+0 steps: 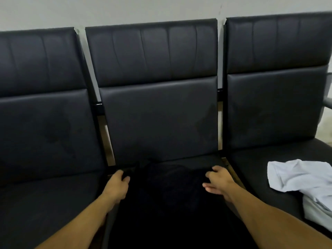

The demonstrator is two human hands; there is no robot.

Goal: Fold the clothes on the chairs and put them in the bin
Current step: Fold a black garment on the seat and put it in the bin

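A black garment (167,191) lies spread over the seat of the middle chair (158,121), hard to tell from the dark seat. My left hand (118,184) grips its far left corner, fingers curled round the cloth. My right hand (218,180) pinches the far right corner with thumb and forefinger, the other fingers spread loosely. A white garment (301,178) lies crumpled on the seat of the right chair (273,105). No bin is in view.
Three black padded chairs stand joined in a row against a pale wall (125,9). The left chair (41,112) has a bare seat. A metal armrest (327,103) shows at the far right edge.
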